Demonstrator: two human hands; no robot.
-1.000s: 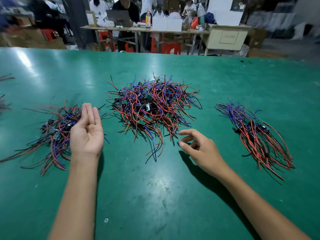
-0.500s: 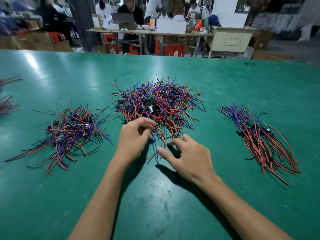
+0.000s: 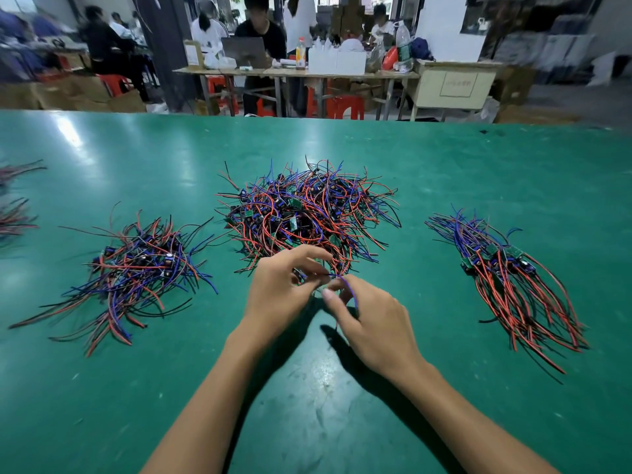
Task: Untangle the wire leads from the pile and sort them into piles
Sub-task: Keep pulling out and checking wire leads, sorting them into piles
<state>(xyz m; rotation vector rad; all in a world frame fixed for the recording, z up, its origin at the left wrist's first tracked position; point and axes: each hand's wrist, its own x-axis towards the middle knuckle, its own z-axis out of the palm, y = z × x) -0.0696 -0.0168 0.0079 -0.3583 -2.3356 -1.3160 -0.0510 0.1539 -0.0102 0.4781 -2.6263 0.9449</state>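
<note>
Well left of the left hand (image 3: 278,292) lies a loose sorted heap of red, blue and black wire leads (image 3: 136,265) on the green table (image 3: 102,405). Both hands meet at the near edge of the big tangled pile of leads (image 3: 307,210), left hand's fingers curled among its strands, right hand (image 3: 372,323) pinching a blue wire (image 3: 347,285). Well right of the right hand lies a straighter bundle of red and blue leads (image 3: 506,285).

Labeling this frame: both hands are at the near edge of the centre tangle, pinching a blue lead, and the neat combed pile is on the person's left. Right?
Not quite. The head view shows the neat combed pile on the person's right; the looser pile is on the left. The rest holds: left hand and right hand pinch a blue lead at the centre tangle's near edge.
</note>
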